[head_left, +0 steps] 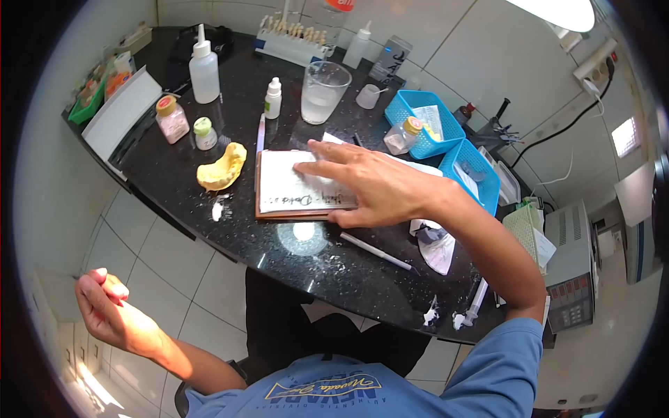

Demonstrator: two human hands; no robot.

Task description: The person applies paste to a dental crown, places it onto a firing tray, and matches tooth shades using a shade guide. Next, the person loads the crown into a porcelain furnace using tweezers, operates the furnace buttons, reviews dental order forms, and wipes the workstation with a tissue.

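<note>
A small notepad (296, 188) with handwriting lies on the black countertop (244, 237). Across its right part rests my right hand (359, 177), palm down with the fingers apart, holding nothing. My left hand (104, 306) is raised off the counter at the far left, its fingers curled together; whether anything is inside cannot be seen. A yellow dental cast (223, 168) sits left of the notepad, near a spot of white powder (217, 210). Below the notepad lies a thin white stick (376, 251), and a crumpled white tissue (437, 254) is right of it.
Behind the notepad stand a glass of cloudy liquid (325, 94), a dropper bottle (273, 99) and a squeeze bottle (205, 73). Jars (172, 120) are at the left. Blue baskets (425, 124) and a syringe (477, 304) are at the right.
</note>
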